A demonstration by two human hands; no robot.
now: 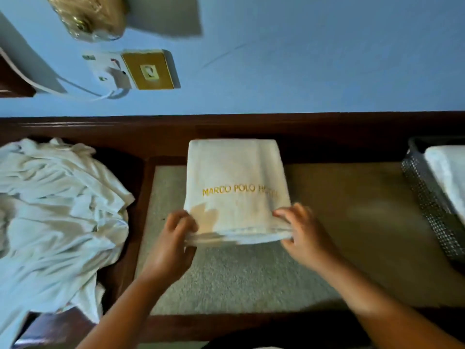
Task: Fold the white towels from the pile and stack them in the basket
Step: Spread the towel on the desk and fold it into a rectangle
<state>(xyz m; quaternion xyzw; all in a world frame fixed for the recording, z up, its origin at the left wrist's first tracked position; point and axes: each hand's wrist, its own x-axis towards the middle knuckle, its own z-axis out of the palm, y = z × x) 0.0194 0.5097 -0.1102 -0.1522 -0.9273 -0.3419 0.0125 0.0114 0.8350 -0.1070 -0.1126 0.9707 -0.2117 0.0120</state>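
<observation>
A folded white towel [236,187] with gold lettering lies flat in the middle of the table. My left hand [173,238] pinches its near left corner, fingers curled round the layered edge. My right hand [302,230] grips the near right corner the same way. A loose pile of white towels [55,212] is heaped on the left and hangs over the table's edge. At the far right stands a dark woven basket [427,197] with a folded white towel [448,177] inside it.
The table has a dark wooden frame [251,129] and a pale speckled top [251,273]. Behind it is a blue wall with a socket, a plug with a white cable [110,74] and a brass switch plate [151,70].
</observation>
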